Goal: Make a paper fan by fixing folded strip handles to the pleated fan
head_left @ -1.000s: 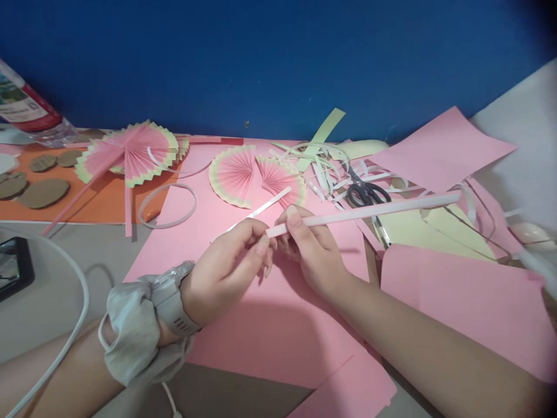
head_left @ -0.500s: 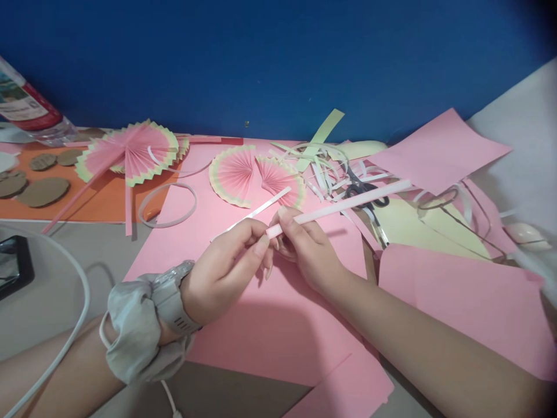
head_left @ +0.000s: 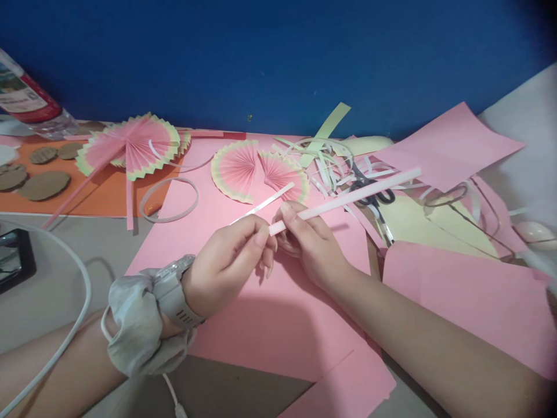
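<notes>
A narrow folded pink paper strip slants up to the right, held in both hands above a large pink sheet. My left hand pinches its lower left end between thumb and finger. Just beyond that end, my right hand is closed round the strip, thumb on top. A thin white strip lies behind my left fingers. Past the hands, two pleated pink fans with pale green rims rest on the sheet, a left one and a right one.
A pleated fan with pink sticks, cardboard discs and a bottle are at the left. Black scissors lie among paper scraps at the right. A phone and white cable are at the left edge.
The view has shifted slightly. Both hands keep hold of the pink strip, whose far end now reaches a little further up and right.
</notes>
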